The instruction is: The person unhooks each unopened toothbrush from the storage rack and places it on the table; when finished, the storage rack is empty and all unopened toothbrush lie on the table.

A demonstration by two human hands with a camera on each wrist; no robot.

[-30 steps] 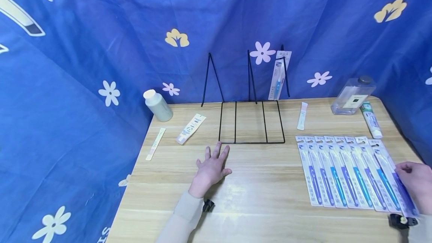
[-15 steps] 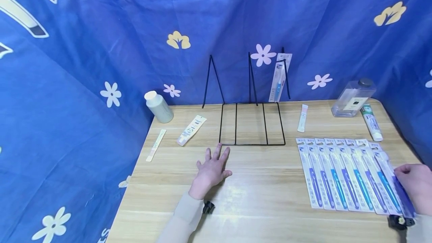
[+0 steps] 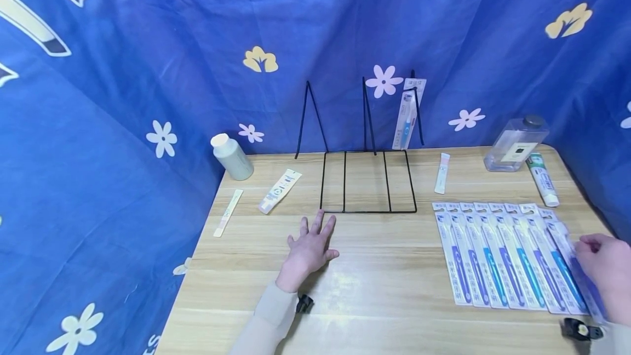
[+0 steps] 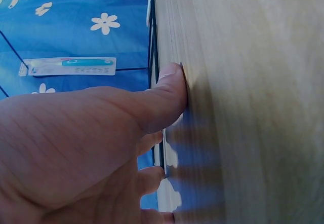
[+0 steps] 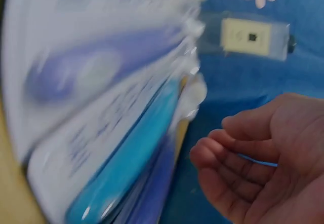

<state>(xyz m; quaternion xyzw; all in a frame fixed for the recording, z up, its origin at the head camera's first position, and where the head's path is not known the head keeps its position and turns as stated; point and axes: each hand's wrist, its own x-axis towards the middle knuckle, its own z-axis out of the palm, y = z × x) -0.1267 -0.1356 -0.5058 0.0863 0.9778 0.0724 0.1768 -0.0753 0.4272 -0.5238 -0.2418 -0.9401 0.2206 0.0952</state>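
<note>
My left hand lies palm down with spread fingers on the table, its fingertips at the front bar of a black wire rack. At the far right, my right hand hovers beside a fanned row of packaged toothbrushes with purple and blue handles. In the right wrist view its fingers are loosely curled with nothing between them, apart from the packs. The hand and forearm partly hide the rightmost purple toothbrush pack. Another packaged toothbrush stands upright at the rack's right end.
Behind the row are a clear bottle, a toothpaste tube and a slim sachet. On the left are a grey bottle, a printed tube and another sachet. A blue curtain borders the table.
The rightmost toothbrush pack has shifted left against the row, and my right hand has let go of it and lifted slightly. My left hand stays in place.
</note>
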